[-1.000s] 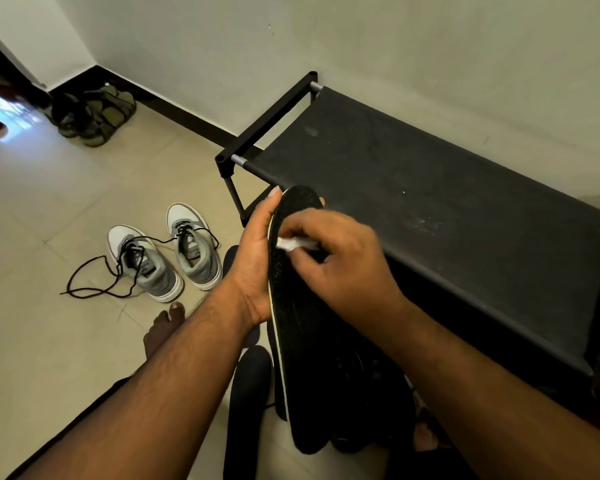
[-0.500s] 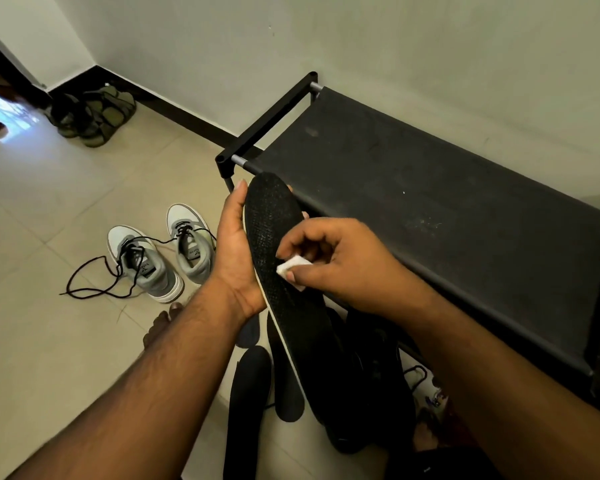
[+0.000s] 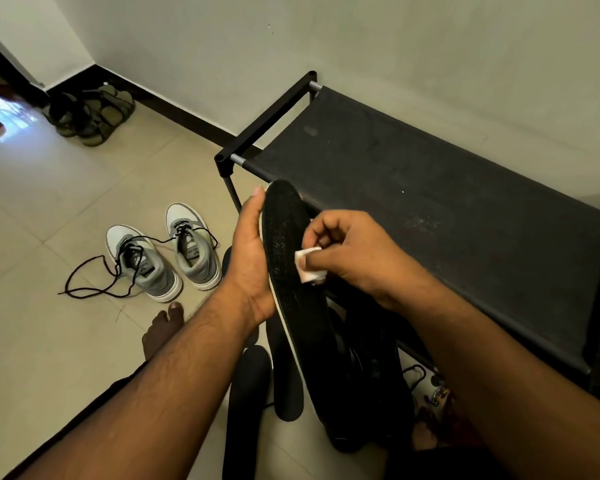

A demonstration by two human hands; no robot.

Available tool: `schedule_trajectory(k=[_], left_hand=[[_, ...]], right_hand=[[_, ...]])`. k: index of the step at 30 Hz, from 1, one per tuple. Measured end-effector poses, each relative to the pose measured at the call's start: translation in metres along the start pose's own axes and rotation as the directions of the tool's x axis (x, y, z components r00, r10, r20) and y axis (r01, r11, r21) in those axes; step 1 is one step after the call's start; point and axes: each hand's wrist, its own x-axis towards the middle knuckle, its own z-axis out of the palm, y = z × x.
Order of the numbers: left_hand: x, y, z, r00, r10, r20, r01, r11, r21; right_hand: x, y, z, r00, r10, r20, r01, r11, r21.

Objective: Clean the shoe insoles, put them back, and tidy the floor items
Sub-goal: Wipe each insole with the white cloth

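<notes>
Your wipe has travelled down from the toe of the insole toward its middle.

Your left hand grips the black insole along its edge, holding it upright in front of the black rack, while your right hand pinches one small white wipe in its fingers against the textured face. A second ago that wipe sat nearer the toe, so I judge the lower half is yet to be wiped. Count: one insole in hand, at least two more dark insoles on the floor below, two grey sneakers unlaced to the left, and a heap of olive sandals in the far corner, too jumbled to count.
</notes>
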Motion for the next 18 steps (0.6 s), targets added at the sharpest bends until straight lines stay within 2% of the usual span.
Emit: schedule_trajectory(k=[2,5,7,12,13,16,18], left_hand=[[0.001,0.001,-0.002,1.000,0.017,-0.002,-0.017,0.998,-0.052],[0.001,-0.005,0.000,1.000,-0.010,0.000,0.010,1.000,0.022],[-0.002,-0.010,0.004,0.999,-0.040,0.010,0.039,0.996,0.080],[-0.002,-0.008,0.008,1.000,0.007,-0.014,-0.007,0.999,0.033],[-0.002,-0.008,0.007,1.000,0.014,-0.007,-0.014,1.000,0.018],[-0.003,-0.008,0.005,1.000,-0.017,0.010,0.016,0.999,0.048],[-0.002,-0.008,0.004,0.999,-0.036,0.008,0.036,0.997,0.073]], right_hand=[[0.001,0.000,0.001,0.999,0.040,0.026,-0.039,0.998,-0.046],[0.001,-0.003,0.001,0.993,0.005,-0.114,0.001,0.998,0.056],[0.000,-0.005,0.000,0.987,-0.027,-0.158,0.044,0.994,0.101],[-0.005,-0.008,0.008,0.994,-0.111,-0.008,0.112,0.990,0.084],[-0.004,-0.007,0.009,0.994,-0.108,-0.026,0.109,0.993,0.046],[0.000,0.003,0.003,0.973,-0.103,-0.208,0.086,0.992,-0.089],[0.000,0.003,0.002,0.960,-0.131,-0.246,0.114,0.990,-0.082]])
